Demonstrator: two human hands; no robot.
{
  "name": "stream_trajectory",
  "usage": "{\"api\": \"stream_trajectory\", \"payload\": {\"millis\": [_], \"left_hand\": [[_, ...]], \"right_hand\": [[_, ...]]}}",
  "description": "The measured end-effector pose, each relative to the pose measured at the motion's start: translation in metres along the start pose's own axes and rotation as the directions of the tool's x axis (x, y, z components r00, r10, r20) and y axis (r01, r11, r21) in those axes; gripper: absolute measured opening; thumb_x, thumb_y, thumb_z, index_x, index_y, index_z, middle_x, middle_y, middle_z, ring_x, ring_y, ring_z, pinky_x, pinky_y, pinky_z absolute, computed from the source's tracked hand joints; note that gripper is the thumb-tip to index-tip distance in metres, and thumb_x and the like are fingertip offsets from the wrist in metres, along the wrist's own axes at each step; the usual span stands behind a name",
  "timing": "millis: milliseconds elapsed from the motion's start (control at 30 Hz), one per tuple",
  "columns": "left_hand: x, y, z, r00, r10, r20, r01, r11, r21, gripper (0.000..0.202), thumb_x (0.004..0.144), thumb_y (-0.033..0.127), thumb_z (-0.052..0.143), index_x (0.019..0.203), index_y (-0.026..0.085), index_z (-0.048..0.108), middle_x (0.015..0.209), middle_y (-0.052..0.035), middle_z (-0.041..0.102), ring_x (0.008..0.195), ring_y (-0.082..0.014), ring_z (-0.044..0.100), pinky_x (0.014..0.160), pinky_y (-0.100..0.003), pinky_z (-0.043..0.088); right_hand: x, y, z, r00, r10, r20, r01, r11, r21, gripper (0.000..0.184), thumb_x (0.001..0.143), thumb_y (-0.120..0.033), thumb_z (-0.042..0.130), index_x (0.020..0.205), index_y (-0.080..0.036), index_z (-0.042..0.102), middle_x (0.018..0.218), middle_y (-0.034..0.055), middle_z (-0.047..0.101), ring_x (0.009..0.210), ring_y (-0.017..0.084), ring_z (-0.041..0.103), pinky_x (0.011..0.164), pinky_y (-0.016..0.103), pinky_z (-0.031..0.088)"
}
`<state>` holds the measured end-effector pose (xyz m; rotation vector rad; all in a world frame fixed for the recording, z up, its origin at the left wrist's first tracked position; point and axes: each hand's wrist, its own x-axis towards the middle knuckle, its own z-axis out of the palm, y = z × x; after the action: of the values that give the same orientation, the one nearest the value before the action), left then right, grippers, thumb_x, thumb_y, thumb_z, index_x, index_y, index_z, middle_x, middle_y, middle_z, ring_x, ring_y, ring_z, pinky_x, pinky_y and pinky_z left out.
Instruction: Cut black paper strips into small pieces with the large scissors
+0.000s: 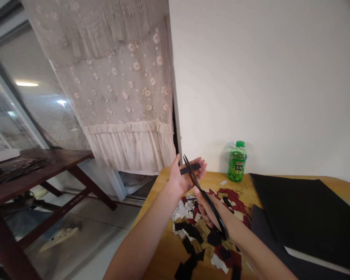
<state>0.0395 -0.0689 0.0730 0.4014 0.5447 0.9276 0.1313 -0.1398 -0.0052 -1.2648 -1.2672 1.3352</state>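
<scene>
My left hand (182,181) is held palm up above the table's back left part, its fingers stretched out, and holds a short black paper strip (196,167) that lies across it. Black-handled scissors (214,210) are in my right hand (207,206), whose fingers are partly hidden behind the handles. The blades point up and away, slightly parted at the tips, and cross in front of the strip. Below both hands spreads a loose pile of cut paper pieces (202,229) in black, dark red, tan and white. One white piece shows printed digits.
A green bottle (237,163) stands at the back of the wooden table (160,233), near the wall. Large black sheets (306,217) lie on the right side. To the left are a dark wooden table (61,165) and a lace curtain (128,97).
</scene>
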Motion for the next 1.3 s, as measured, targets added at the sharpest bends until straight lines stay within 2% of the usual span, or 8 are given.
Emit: {"api": "stream_trajectory", "payload": {"millis": [67, 333, 633, 833, 967, 1067, 1200, 1300], "left_hand": [[0.003, 0.0, -0.002, 1.0, 0.002, -0.01, -0.002, 1.0, -0.019, 0.063, 0.089, 0.052, 0.026, 0.099, -0.002, 0.058, 0.075, -0.018, 0.064, 0.068, -0.0233, 0.064, 0.064, -0.032, 0.051], [0.015, -0.008, -0.018, 0.999, -0.053, 0.001, 0.052, 0.969, -0.24, 0.049, 0.086, 0.048, 0.035, 0.087, 0.005, 0.058, 0.074, -0.0153, 0.062, 0.066, -0.0228, 0.062, 0.06, -0.034, 0.051], [0.019, -0.011, -0.024, 0.999, -0.05, 0.019, 0.053, 0.977, -0.207, 0.05, 0.085, 0.049, 0.037, 0.091, 0.004, 0.058, 0.076, -0.0162, 0.062, 0.067, -0.0228, 0.061, 0.061, -0.036, 0.051], [0.022, -0.016, -0.023, 0.989, 0.022, -0.15, -0.056, 0.972, -0.228, 0.035, 0.085, 0.039, 0.039, 0.075, 0.01, 0.054, 0.062, -0.009, 0.056, 0.055, -0.0178, 0.057, 0.051, -0.03, 0.049], [0.025, -0.018, -0.026, 0.978, 0.034, -0.207, -0.083, 0.969, -0.231, 0.03, 0.087, 0.033, 0.037, 0.07, 0.012, 0.051, 0.056, -0.005, 0.053, 0.048, -0.0139, 0.053, 0.047, -0.026, 0.047], [0.03, -0.021, -0.029, 0.972, 0.037, -0.23, -0.091, 0.969, -0.229, 0.03, 0.088, 0.029, 0.034, 0.07, 0.013, 0.051, 0.058, -0.006, 0.054, 0.049, -0.0135, 0.054, 0.047, -0.024, 0.047], [0.04, -0.027, -0.035, 0.962, 0.048, -0.27, -0.109, 0.971, -0.215, 0.031, 0.089, 0.023, 0.03, 0.072, 0.011, 0.052, 0.064, -0.0084, 0.057, 0.054, -0.0141, 0.057, 0.051, -0.024, 0.048], [0.048, -0.031, -0.041, 0.947, 0.072, -0.312, -0.138, 0.971, -0.193, 0.032, 0.09, 0.023, 0.028, 0.071, 0.012, 0.052, 0.066, -0.0086, 0.057, 0.057, -0.0134, 0.059, 0.053, -0.022, 0.049]], "right_hand": [[0.002, 0.003, -0.003, 0.999, -0.008, 0.037, 0.009, 1.0, -0.015, 0.05, 0.072, -0.07, 0.048, 0.062, -0.022, 0.036, 0.042, -0.0101, 0.029, 0.035, 0.006, 0.025, 0.035, 0.02, 0.022], [0.014, 0.017, -0.008, 0.997, 0.066, -0.033, -0.067, 0.997, -0.044, 0.056, 0.071, -0.076, 0.041, 0.058, -0.022, 0.034, 0.045, -0.0087, 0.03, 0.037, 0.006, 0.027, 0.035, 0.02, 0.022], [0.01, 0.016, -0.018, 0.999, 0.044, 0.02, -0.041, 0.988, -0.148, 0.048, 0.077, -0.066, 0.043, 0.06, -0.021, 0.038, 0.048, -0.0076, 0.032, 0.04, 0.008, 0.03, 0.039, 0.021, 0.027], [0.008, 0.019, -0.019, 1.0, -0.014, 0.015, 0.016, 0.994, -0.108, 0.045, 0.075, -0.064, 0.047, 0.062, -0.022, 0.041, 0.049, -0.0066, 0.034, 0.042, 0.01, 0.032, 0.041, 0.024, 0.027], [0.006, 0.005, -0.018, 0.994, -0.097, -0.043, 0.088, 0.982, -0.166, 0.047, 0.064, -0.067, 0.053, 0.056, -0.022, 0.043, 0.048, -0.0047, 0.038, 0.047, 0.013, 0.035, 0.045, 0.026, 0.029], [0.006, -0.003, -0.021, 0.987, -0.14, -0.075, 0.123, 0.973, -0.194, 0.046, 0.059, -0.064, 0.058, 0.053, -0.021, 0.044, 0.049, -0.0033, 0.042, 0.053, 0.015, 0.041, 0.051, 0.027, 0.033], [0.011, -0.003, -0.028, 0.982, -0.111, -0.15, 0.071, 0.965, -0.252, 0.045, 0.06, -0.061, 0.061, 0.047, -0.022, 0.043, 0.045, -0.0025, 0.04, 0.052, 0.017, 0.043, 0.052, 0.028, 0.034], [0.011, -0.006, -0.029, 0.974, -0.126, -0.186, 0.078, 0.965, -0.249, 0.045, 0.062, -0.06, 0.061, 0.049, -0.021, 0.043, 0.048, -0.0025, 0.041, 0.054, 0.016, 0.043, 0.052, 0.027, 0.034]]}}
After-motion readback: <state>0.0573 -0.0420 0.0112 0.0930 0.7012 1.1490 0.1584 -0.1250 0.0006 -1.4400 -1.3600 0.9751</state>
